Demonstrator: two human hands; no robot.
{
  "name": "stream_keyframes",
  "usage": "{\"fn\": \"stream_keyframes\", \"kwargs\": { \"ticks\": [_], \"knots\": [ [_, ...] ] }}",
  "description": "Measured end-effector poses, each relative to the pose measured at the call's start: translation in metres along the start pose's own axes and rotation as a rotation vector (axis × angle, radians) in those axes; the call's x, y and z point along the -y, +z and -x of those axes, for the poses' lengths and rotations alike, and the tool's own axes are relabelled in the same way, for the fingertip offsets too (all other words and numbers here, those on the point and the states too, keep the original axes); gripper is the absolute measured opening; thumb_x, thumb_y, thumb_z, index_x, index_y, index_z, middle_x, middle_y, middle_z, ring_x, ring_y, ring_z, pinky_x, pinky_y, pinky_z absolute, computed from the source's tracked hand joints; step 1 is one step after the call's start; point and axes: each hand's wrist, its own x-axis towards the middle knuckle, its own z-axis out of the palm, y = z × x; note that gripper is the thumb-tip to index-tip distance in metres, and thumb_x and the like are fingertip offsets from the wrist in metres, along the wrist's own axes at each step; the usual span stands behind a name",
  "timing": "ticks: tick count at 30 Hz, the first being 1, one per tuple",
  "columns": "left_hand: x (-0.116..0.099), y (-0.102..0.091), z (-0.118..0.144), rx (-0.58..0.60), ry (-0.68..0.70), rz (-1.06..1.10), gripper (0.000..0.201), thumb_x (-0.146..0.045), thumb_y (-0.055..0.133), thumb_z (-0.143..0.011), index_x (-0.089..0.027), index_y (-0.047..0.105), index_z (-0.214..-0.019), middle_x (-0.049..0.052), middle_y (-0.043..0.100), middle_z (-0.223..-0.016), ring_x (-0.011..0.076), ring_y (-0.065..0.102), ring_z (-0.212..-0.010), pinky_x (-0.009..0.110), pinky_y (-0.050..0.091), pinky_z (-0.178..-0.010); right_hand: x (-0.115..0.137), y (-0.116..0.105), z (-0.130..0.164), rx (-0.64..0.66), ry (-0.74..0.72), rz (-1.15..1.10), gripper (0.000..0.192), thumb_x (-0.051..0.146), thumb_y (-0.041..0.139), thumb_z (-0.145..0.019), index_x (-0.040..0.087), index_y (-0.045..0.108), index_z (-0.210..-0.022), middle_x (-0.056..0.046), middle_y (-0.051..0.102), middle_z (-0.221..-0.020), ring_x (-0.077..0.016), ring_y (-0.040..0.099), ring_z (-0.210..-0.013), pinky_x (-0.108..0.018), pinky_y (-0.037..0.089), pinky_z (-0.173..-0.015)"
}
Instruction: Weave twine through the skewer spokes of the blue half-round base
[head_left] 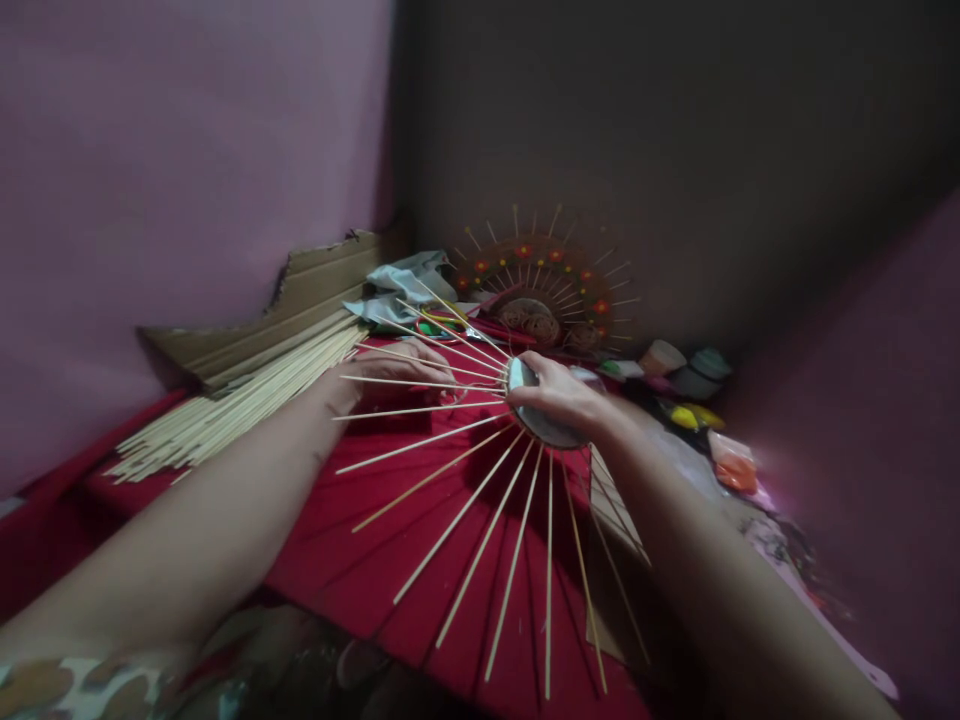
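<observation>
Fingers of right hand [559, 395] clasp round hub [541, 415], skewers [457, 520] fanning toward the camera.

radial stick sunburst [480, 480] on red cloth [360, 540]

I see a red cloth [390, 560], stick bundle [225, 410] on it at left, cardboard [300, 300] behind, pots [675, 365] at right.
</observation>
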Motion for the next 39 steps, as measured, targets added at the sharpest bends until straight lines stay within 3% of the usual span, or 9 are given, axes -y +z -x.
{"fn": "stream_keyframes", "kwargs": {
  "ticks": [2, 6, 9, 14, 20, 24, 29, 35, 39],
  "knots": [
    [-0.004, -0.014, -0.001, 0.054, -0.030, -0.045, 0.016, -0.020, 0.067, -0.073, -0.004, 0.063, -0.069, 0.005, 0.060, -0.062, 0.0097, 0.051, -0.053, 0.021, 0.040, -0.049, -0.003, 0.000, -0.001, -0.006, 0.005, 0.000, 0.042, 0.042, 0.057, -0.062, 0.021, 0.052, -0.097, -0.008, 0.061, -0.096, -0.0223, 0.055, -0.081, -0.033, 0.041, -0.068],
    [-0.004, -0.041, 0.003, 0.064, 0.019, -0.091, 0.013, -0.017, 0.067, -0.071, -0.004, 0.067, -0.068, 0.009, 0.064, -0.067, 0.0140, 0.057, -0.065, 0.024, 0.044, -0.063, -0.007, -0.002, -0.002, -0.028, 0.025, 0.012, 0.039, 0.043, 0.054, -0.063, 0.021, 0.051, -0.095, -0.006, 0.060, -0.091, -0.0208, 0.054, -0.077, -0.031, 0.040, -0.064],
    [-0.001, -0.055, 0.009, 0.038, 0.051, -0.113, 0.013, -0.019, 0.070, -0.067, -0.006, 0.069, -0.064, 0.011, 0.065, -0.064, 0.0157, 0.058, -0.063, 0.025, 0.045, -0.062, -0.010, -0.004, -0.003, -0.035, 0.049, 0.029, 0.038, 0.043, 0.055, -0.062, 0.020, 0.051, -0.092, -0.005, 0.059, -0.087, -0.0198, 0.053, -0.073, -0.029, 0.038, -0.060],
    [0.003, -0.068, 0.018, -0.145, 0.095, -0.069, 0.013, -0.023, 0.074, -0.055, -0.011, 0.069, -0.054, 0.008, 0.059, -0.055, 0.0120, 0.052, -0.052, 0.021, 0.041, -0.049, -0.016, -0.002, -0.006, -0.029, 0.095, 0.029, 0.040, 0.040, 0.055, -0.063, 0.019, 0.052, -0.096, -0.006, 0.059, -0.090, -0.0196, 0.053, -0.075, -0.028, 0.037, -0.061],
    [0.006, -0.077, 0.018, -0.306, 0.045, 0.006, 0.009, -0.021, 0.071, -0.057, -0.013, 0.066, -0.056, 0.005, 0.058, -0.052, 0.0099, 0.050, -0.047, 0.020, 0.039, -0.046, -0.018, 0.001, -0.010, 0.005, 0.069, 0.006, 0.039, 0.040, 0.057, -0.062, 0.020, 0.053, -0.095, -0.007, 0.060, -0.094, -0.0207, 0.053, -0.079, -0.030, 0.039, -0.065],
    [0.005, -0.075, 0.015, -0.316, -0.044, 0.072, 0.011, -0.020, 0.072, -0.055, -0.014, 0.063, -0.057, 0.003, 0.054, -0.051, 0.0121, 0.052, -0.048, 0.023, 0.042, -0.048, -0.015, 0.000, -0.009, 0.023, 0.050, -0.021, 0.044, 0.039, 0.060, -0.061, 0.020, 0.053, -0.100, -0.008, 0.059, -0.098, -0.0220, 0.053, -0.083, -0.032, 0.040, -0.070],
    [0.010, -0.055, 0.001, -0.370, -0.073, -0.038, 0.016, -0.026, 0.072, -0.058, -0.014, 0.062, -0.063, -0.001, 0.049, -0.048, 0.0093, 0.045, -0.041, 0.023, 0.038, -0.042, -0.001, -0.004, -0.001, 0.078, -0.017, -0.069, 0.047, 0.039, 0.060, -0.062, 0.019, 0.052, -0.105, -0.006, 0.058, -0.099, -0.0211, 0.052, -0.085, -0.031, 0.039, -0.071],
    [0.018, -0.029, -0.028, -0.594, 0.145, -0.471, 0.023, -0.035, 0.065, -0.063, -0.012, 0.064, -0.061, 0.000, 0.050, -0.052, 0.0099, 0.042, -0.049, 0.023, 0.031, -0.046, 0.027, 0.002, 0.010, 0.219, -0.229, -0.024, 0.043, 0.047, 0.057, -0.068, 0.019, 0.056, -0.100, -0.004, 0.059, -0.089, -0.0172, 0.050, -0.076, -0.029, 0.037, -0.064],
    [0.017, -0.024, -0.034, -0.658, 0.295, -0.619, 0.029, -0.039, 0.058, -0.067, -0.010, 0.065, -0.064, -0.001, 0.049, -0.053, 0.0111, 0.043, -0.055, 0.023, 0.032, -0.052, 0.042, 0.011, 0.012, 0.241, -0.286, 0.027, 0.044, 0.049, 0.057, -0.069, 0.018, 0.057, -0.100, -0.004, 0.059, -0.087, -0.0167, 0.050, -0.074, -0.029, 0.036, -0.065]
  ]
}}
